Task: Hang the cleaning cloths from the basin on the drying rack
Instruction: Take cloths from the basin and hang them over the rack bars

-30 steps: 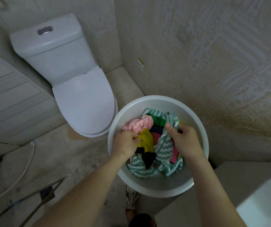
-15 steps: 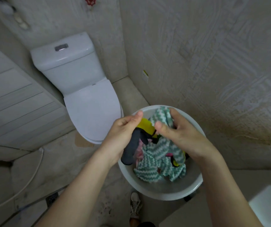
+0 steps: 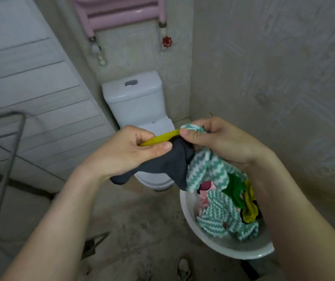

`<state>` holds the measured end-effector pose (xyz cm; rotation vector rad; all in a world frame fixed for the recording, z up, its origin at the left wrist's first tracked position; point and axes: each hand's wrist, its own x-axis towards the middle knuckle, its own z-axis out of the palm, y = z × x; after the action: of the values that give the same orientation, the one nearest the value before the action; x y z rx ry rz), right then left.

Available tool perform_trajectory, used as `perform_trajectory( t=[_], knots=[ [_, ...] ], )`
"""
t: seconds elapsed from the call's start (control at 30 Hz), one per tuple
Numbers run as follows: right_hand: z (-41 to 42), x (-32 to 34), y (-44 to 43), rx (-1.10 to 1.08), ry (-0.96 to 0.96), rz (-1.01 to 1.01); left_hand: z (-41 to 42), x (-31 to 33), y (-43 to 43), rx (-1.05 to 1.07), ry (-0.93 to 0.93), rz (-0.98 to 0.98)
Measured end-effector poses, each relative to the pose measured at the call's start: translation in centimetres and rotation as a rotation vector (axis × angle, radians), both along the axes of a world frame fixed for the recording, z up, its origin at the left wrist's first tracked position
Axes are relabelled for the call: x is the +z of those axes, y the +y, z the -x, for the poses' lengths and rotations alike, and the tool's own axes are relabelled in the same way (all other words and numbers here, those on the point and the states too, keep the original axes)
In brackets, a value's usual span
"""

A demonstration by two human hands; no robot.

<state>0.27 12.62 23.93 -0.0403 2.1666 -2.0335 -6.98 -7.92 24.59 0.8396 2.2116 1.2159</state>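
A yellow and dark grey cloth hangs in the air above the floor, left of the white basin. My left hand pinches its yellow edge between thumb and fingers. My right hand pinches the other end of that edge together with a green and white zigzag cloth, which trails down into the basin. Several more cloths, green, yellow and pink, lie in the basin. The grey metal drying rack shows at the far left edge.
A white toilet stands against the back wall behind my hands. A pink towel radiator and a red valve are on the wall above it. A rough wall runs along the right. My shoe is on the bare concrete floor.
Both hands rose out of the basin, lifting the yellow and grey cloth and part of the zigzag cloth. My view swung up and left, bringing the drying rack and radiator into sight.
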Motion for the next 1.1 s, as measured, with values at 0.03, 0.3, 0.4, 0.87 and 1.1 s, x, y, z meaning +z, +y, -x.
perform_trajectory(
  t=[0.03,0.3,0.4,0.87,1.1],
  knots=[
    [0.7,0.6,-1.0,0.011,-0.021,0.059,0.3,0.9,-1.7,-0.004,-0.005,0.008],
    [5.1,3.5,-11.6,0.242,0.138,-0.19,0.1,6.3,-13.8,0.447,0.04,-0.132],
    [6.5,4.1,-15.7,0.248,0.24,-0.293,-0.7,7.6,-17.6,0.515,0.086,-0.148],
    [7.8,1.7,-40.6,0.564,0.359,-0.362,-2.7,7.6,-37.4,0.674,0.136,0.07],
    [10.3,0.1,-46.0,0.646,0.415,-0.673,-2.5,5.7,-45.6,0.679,0.12,0.247]
  ],
)
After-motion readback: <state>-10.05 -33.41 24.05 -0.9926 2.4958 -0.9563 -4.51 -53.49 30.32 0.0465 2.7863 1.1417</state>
